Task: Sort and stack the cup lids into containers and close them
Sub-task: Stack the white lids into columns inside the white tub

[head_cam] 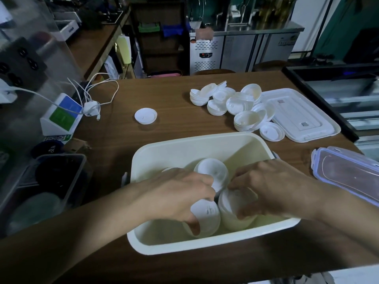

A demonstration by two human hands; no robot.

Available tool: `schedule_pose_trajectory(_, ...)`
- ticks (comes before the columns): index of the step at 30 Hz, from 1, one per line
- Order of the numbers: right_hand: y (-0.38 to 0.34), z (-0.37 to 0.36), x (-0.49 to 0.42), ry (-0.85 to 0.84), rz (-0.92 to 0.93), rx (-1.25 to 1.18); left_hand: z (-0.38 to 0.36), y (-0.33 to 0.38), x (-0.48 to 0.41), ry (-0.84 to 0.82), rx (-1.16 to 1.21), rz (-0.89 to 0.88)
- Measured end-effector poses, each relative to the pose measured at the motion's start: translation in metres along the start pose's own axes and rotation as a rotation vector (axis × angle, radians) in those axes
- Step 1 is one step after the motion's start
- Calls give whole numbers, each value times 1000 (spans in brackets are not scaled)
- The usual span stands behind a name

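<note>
Head view: fingers (193, 223) of the left hand (176, 193) are curled round a tilted lid stack (207, 216). The right hand (272, 187) is wrapped round a second stack (233, 214) touching it. Both are held inside the cream tub (184, 146), near on the worktop (174, 95), with a third stack (213, 171) just behind. Loose lids (235, 103) are heaped far right beside the tub cover (303, 113). Risk: tilted stacks could be splayed on release, so the cover might not seat.
</note>
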State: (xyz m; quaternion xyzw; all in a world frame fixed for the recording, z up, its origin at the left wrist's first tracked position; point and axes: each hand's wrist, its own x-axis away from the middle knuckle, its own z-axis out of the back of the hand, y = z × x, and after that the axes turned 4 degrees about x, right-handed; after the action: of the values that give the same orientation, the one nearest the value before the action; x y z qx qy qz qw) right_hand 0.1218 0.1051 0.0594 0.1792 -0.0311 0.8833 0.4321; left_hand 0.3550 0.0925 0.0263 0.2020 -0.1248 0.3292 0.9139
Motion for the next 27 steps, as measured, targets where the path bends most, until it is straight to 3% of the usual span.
schedule_pose_trajectory(5,4,0,0,17,-32,-41,7,-6,3,58,-50,-17)
schedule_pose_trajectory(12,10,1,1,65,-61,-196,17,-10,9,84,71,-16)
schedule_pose_trajectory(20,34,29,-26,364,50,-452,60,-51,22,501,359,-68)
schedule_pose_trajectory(23,45,40,-53,482,58,-519,71,-77,22,630,360,-26)
schedule_pose_trajectory(27,62,47,-99,511,17,-537,76,-116,16,761,433,118)
